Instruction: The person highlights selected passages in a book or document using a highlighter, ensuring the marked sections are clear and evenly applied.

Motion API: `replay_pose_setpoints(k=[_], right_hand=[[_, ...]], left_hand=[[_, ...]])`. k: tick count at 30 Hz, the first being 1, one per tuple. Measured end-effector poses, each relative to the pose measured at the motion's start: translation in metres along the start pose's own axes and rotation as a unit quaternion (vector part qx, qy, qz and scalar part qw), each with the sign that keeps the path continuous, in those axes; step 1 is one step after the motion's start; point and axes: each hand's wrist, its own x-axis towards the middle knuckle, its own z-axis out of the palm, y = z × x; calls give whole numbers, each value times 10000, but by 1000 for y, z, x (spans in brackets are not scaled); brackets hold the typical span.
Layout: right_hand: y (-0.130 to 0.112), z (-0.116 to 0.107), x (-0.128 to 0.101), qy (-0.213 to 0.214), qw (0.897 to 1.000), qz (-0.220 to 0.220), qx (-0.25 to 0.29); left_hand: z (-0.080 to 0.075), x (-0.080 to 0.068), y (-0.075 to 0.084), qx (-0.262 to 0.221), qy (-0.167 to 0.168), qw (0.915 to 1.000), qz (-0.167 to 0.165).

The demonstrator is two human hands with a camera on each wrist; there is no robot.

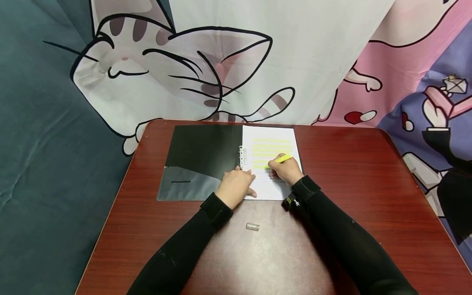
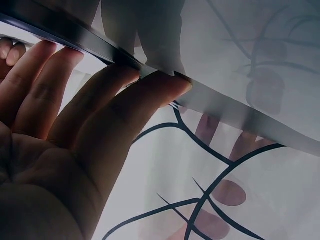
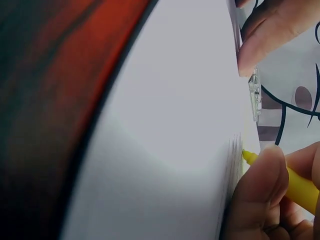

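Observation:
My right hand (image 1: 286, 169) pinches a yellow highlighter (image 1: 283, 158), its tip down on a printed sheet (image 1: 273, 190). Yellow strokes cover the sheet's upper lines; the lower lines are plain. In the right wrist view the highlighter (image 3: 301, 189) lies between thumb and fingers, with its tip at the paper. The sheet rests on the right side of an opened dark folder (image 1: 206, 143), beside its metal clip (image 1: 241, 156). My left hand (image 1: 236, 186) rests on the folder's middle and the sheet's left edge. Its fingers (image 2: 125, 110) are extended in the left wrist view.
A small clear grey cap (image 1: 252, 226) lies on the reddish-brown table (image 1: 350, 164), nearer to me than the folder. The folder's left side has a pocket (image 1: 188, 186) with a slit. Behind the table hangs a cloth (image 1: 313, 53) with cartoon prints.

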Motion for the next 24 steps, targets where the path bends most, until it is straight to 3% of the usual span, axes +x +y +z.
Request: replay_pose_setpoints(k=[16, 24], right_hand=[[0, 2, 1, -164, 9998, -9, 139], [-1, 1, 0, -161, 9998, -47, -48]], left_hand=[[0, 0, -1, -37, 20, 10000, -63], [2, 0, 0, -48, 56, 10000, -20]])
